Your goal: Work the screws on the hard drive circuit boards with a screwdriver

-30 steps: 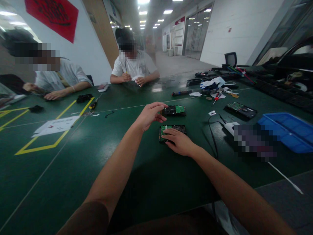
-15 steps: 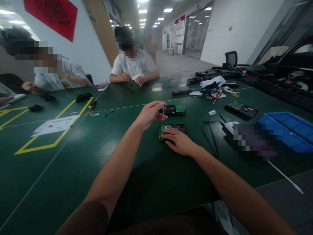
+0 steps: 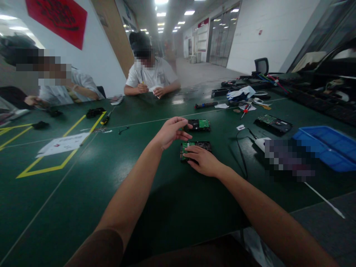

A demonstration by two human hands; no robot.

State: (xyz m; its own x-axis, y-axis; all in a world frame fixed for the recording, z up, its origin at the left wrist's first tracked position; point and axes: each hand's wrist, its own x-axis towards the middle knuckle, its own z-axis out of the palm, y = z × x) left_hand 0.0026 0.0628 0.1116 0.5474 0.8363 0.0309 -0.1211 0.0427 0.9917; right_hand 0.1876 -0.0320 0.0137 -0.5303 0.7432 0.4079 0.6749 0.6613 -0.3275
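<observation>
A hard drive (image 3: 204,145) with a green circuit board facing up lies on the green table in front of me. My right hand (image 3: 202,159) rests over it, fingers across the top and thumb by the near edge, holding it down. Above its far left corner is my left hand (image 3: 174,132), thumb and forefinger brought together and the other fingers loosely bent. A small yellowish bit shows between those fingers, too little to name. Just behind, a second hard drive (image 3: 204,125) lies board up, its left end hidden by my left hand.
On the right are another hard drive (image 3: 274,124), a blue tray (image 3: 328,148), a cable (image 3: 240,155) and a red screwdriver (image 3: 246,109). A white glove (image 3: 241,93) lies farther back. Two people sit across the table. Yellow tape (image 3: 65,161) and a paper sheet (image 3: 62,144) are left.
The view has shifted very slightly. My left hand has dipped a little; my right hand stays on the hard drive.
</observation>
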